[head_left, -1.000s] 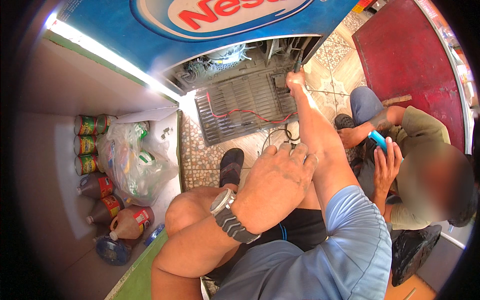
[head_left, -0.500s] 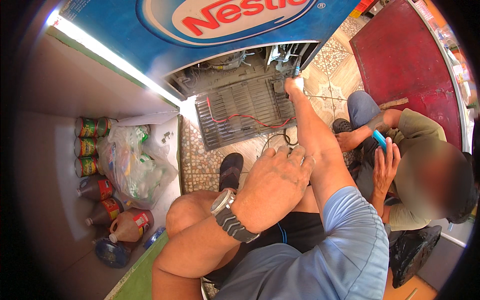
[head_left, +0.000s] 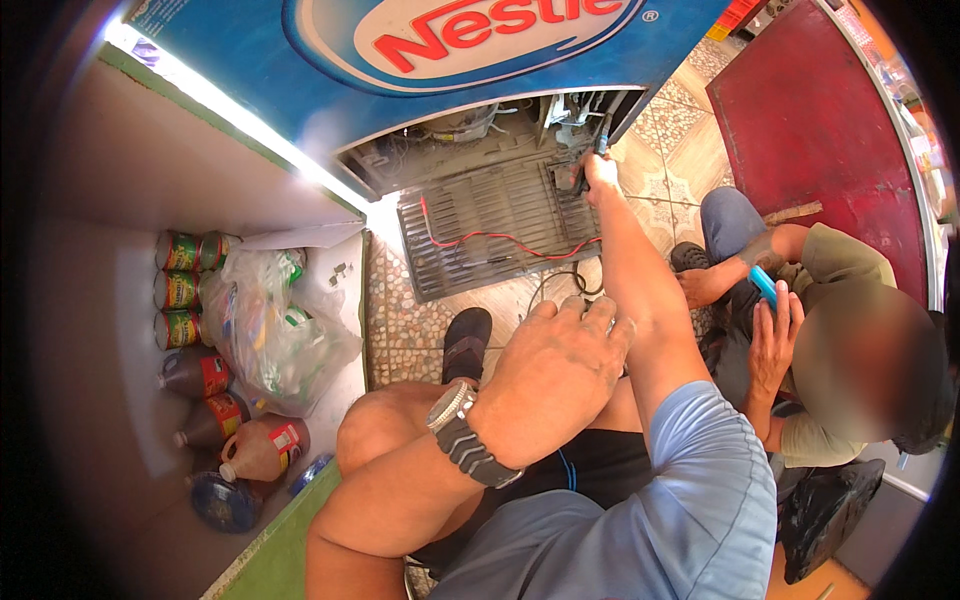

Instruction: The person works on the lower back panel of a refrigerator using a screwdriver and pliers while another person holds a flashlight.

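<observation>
My right hand [head_left: 600,178] reaches forward to the right end of an opening under a blue appliance [head_left: 340,90]. It is closed around a slim dark tool [head_left: 603,138] with a bluish part, pointing up into the opening; its exact kind is unclear. Below the opening lies a dusty dark slatted panel [head_left: 490,220], crossed by a red wire [head_left: 500,235]. My left hand [head_left: 550,375], with a watch [head_left: 452,405] on the wrist, lies back up against my right forearm. Its fingers are loosely bent and apart, with nothing visible in them; the fingertips are partly hidden.
A person [head_left: 835,260] crouches at the right, holding a light-blue object [head_left: 762,285]. At the left, a shelf holds cans [head_left: 178,290], brown-filled bottles [head_left: 265,447] and a clear plastic bag [head_left: 270,330]. A dark red panel [head_left: 815,130] stands back right. A black cable [head_left: 560,275] curls on the tiles.
The whole view has shifted slightly. My right hand has turned a little at the tool and stays by the opening. My left hand rests in the same place.
</observation>
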Motion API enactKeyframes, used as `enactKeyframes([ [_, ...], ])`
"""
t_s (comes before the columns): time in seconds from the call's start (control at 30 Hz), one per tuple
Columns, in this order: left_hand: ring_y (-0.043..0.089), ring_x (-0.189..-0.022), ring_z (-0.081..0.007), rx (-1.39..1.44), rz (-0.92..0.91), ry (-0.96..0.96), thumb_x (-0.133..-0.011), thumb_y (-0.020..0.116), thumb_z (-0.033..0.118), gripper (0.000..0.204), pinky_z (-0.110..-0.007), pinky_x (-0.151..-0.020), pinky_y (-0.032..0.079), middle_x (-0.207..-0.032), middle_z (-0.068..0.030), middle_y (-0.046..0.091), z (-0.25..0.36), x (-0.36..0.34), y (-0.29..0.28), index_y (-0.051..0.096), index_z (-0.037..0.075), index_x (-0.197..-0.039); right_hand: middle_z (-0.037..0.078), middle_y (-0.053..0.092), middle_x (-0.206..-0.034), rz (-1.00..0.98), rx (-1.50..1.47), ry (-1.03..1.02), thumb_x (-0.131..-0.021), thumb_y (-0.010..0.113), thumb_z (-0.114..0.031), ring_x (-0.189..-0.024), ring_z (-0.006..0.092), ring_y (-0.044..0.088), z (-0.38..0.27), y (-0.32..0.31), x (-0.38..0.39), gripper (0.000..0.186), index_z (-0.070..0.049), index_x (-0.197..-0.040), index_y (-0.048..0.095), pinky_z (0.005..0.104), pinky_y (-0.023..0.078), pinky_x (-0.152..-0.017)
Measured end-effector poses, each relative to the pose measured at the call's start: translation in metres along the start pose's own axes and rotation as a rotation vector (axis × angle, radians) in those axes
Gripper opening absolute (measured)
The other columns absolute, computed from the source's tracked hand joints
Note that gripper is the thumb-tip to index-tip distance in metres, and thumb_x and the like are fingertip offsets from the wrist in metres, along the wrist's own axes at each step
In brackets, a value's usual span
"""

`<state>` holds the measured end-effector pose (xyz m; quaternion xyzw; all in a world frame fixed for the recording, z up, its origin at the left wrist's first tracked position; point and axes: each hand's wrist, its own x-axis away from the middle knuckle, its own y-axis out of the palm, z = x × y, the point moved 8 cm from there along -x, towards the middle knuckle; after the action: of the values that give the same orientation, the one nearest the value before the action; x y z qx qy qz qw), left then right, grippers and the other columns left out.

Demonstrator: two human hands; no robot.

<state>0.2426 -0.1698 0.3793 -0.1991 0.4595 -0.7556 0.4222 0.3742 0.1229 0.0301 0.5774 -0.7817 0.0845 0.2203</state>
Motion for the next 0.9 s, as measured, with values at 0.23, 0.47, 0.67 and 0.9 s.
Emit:
enactKeyframes([
  [0.23, 0.059, -0.089, -0.0292, 0.011, 0.026, 0.014, -0.081, 0.065, 0.017, 0.028, -0.04, -0.077, 0.047, -0.097, -0.013, 0.058, 0.0, -0.004, 0.0, 0.063, 0.001, -0.104, 0.008, 0.052, -0.076, 0.004, -0.11, -0.045, -0.077, 0.052, 0.004, -0.057, 0.0205, 0.056, -0.002, -0.012, -0.004, 0.028, -0.011, -0.099, 0.045, 0.0371, 0.047, -0.045],
  [0.47, 0.059, -0.09, -0.0288, 0.008, 0.0, 0.004, -0.081, 0.066, 0.017, 0.03, -0.04, -0.077, 0.047, -0.099, -0.0133, 0.059, -0.003, -0.006, 0.0, 0.062, 0.001, -0.106, 0.006, 0.054, -0.079, 0.003, -0.045, -0.098, -0.081, 0.053, 0.001, -0.063, 0.0203, 0.059, 0.002, -0.01, -0.003, 0.026, -0.014, -0.102, 0.048, 0.0367, 0.05, -0.049],
  [0.67, 0.06, -0.089, -0.0286, 0.015, -0.001, 0.009, -0.081, 0.065, 0.017, 0.027, -0.04, -0.076, 0.048, -0.098, -0.013, 0.059, -0.001, -0.008, 0.0, 0.062, 0.001, -0.103, 0.006, 0.054, -0.078, 0.013, -0.016, -0.134, -0.08, 0.055, 0.0, -0.063, 0.0184, 0.058, 0.006, -0.013, -0.007, 0.026, -0.014, -0.101, 0.046, 0.0346, 0.049, -0.048],
  [0.9, 0.06, -0.09, -0.0283, 0.006, -0.014, 0.001, -0.082, 0.063, 0.016, 0.027, -0.04, -0.077, 0.048, -0.098, -0.0129, 0.059, 0.002, -0.008, 0.001, 0.062, 0.001, -0.104, 0.006, 0.054, -0.073, 0.027, 0.006, -0.123, -0.08, 0.055, 0.0, -0.06, 0.0176, 0.057, 0.005, -0.014, -0.008, 0.024, -0.013, -0.098, 0.046, 0.0335, 0.047, -0.046],
])
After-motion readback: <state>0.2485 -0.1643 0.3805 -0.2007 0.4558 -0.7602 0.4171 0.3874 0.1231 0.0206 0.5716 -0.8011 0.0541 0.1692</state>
